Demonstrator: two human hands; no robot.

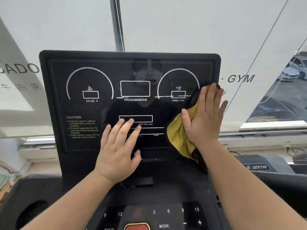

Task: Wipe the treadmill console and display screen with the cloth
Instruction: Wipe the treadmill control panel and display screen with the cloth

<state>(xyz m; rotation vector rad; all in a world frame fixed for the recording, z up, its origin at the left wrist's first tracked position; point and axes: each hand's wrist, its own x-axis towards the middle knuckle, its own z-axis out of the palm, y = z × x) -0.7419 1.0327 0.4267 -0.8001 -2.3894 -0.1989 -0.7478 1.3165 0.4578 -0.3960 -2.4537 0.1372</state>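
**Q:** State the position of the display screen and the console.

**A:** The display screen point(93, 113) is a glossy black panel standing upright in the centre of the view, tilted slightly back. It carries two white arc gauges marked INCLINE and SPEED, a box marked PROGAM/MODE between them, and a CAUTION text block at lower left. The console point(167, 211) lies nearer, below the panel, with numbered keys, a MODE key, plus and minus keys, and a red button point(137, 227) at the near edge.

**Q:** State the position of the cloth.

**A:** The cloth point(179, 135), yellow with dark edging, lies against the right part of the screen. It runs from beside the SPEED gauge down towards the lower right corner of the panel.

**Q:** Condition of the right hand?

**A:** The right hand point(205, 117) lies flat on the cloth, fingers extended and together, palm pressing the fabric to the panel. No fingers curl around the cloth; it is pinned, not clenched.

**Q:** Condition of the left hand?

**A:** The left hand point(118, 150) lies flat and spread on the lower centre of the screen, gripping nothing. Its fingertips reach the long white box there.

**Q:** Surroundings?

**A:** A white window blind point(66, 22) printed with GYM hangs behind. A second treadmill point(259, 165) stands at the right.
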